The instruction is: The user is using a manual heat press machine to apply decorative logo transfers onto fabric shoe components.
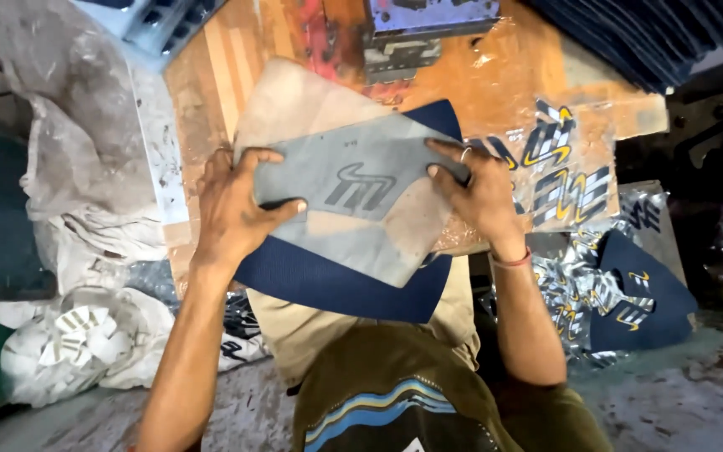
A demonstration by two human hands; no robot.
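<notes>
My left hand and my right hand press a grey sheet with a cut-out emblem onto a navy blue fabric piece. The left fingers grip the sheet's left edge; the right fingers lie flat on its right edge, with a ring on one finger and a red band at the wrist. A beige worn pad lies under the fabric on the orange wooden worktable.
Clear film with yellow and white emblem transfers lies to the right. Another navy piece with emblems rests lower right. A stack of navy pieces is top right, a metal block behind. White scrap and plastic bags are at the left.
</notes>
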